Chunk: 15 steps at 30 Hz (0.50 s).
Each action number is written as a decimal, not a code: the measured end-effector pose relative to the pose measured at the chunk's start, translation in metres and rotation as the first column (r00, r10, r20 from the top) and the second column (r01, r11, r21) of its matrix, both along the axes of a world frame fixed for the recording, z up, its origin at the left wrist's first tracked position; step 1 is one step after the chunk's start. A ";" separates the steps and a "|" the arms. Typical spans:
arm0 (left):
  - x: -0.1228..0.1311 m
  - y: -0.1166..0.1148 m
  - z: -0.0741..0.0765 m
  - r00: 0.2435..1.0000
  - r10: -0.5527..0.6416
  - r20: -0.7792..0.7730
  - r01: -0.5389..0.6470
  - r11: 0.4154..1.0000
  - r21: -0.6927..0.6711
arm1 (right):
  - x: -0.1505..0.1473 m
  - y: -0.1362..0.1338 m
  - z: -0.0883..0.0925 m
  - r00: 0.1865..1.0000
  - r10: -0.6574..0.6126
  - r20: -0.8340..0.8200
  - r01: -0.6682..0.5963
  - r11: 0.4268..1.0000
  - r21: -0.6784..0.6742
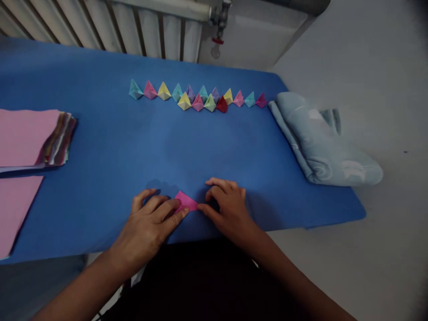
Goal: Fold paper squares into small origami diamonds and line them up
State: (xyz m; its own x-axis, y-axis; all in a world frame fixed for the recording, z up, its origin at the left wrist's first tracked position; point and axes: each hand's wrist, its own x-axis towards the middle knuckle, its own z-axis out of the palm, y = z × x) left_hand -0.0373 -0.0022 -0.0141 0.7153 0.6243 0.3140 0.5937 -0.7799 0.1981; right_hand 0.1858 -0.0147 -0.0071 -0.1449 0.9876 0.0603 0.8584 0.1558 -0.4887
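A small folded piece of bright pink paper (187,202) lies on the blue tabletop near its front edge. My left hand (152,220) grips it from the left, thumb and index finger pressed down on the paper and covering its left part. At the paper's right corner, the thumb tip of my right hand (230,207) touches or nearly touches it. The fingers of that hand are bent and stand apart from the thumb, with nothing between them.
Several folded paper pieces (210,103) in many colours stand in rows towards the back of the table (133,142). To the left are a paper stack (26,136) and a pink sheet (18,209). A folded light-blue blanket (324,147) lies at the right edge. Behind is a radiator (150,33).
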 end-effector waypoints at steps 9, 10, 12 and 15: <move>0.000 -0.001 0.001 1.000 -0.013 0.012 0.013 1.000 -0.002 | -0.015 0.003 0.033 0.927 -0.016 -0.375 0.012 1.000 -0.013; 0.001 -0.001 0.001 1.000 -0.009 0.011 0.009 1.000 0.002 | -0.021 0.003 0.034 0.889 0.016 -0.457 -0.039 0.998 -0.041; 0.001 0.000 0.000 1.000 0.007 0.018 -0.007 1.000 -0.003 | -0.031 0.004 0.030 0.843 0.055 -0.535 -0.136 0.984 -0.114; -0.004 0.004 -0.001 0.999 0.022 0.046 -0.017 0.993 -0.116 | -0.039 0.006 0.014 0.869 0.063 -0.490 -0.135 0.984 -0.114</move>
State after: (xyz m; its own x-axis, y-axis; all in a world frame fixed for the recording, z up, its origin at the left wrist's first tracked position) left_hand -0.0415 0.0014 -0.0150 0.6889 0.6721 0.2715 0.5966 -0.7384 0.3144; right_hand 0.1471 -0.0090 0.0070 -0.2309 0.9729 0.0101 0.4928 0.1259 -0.8610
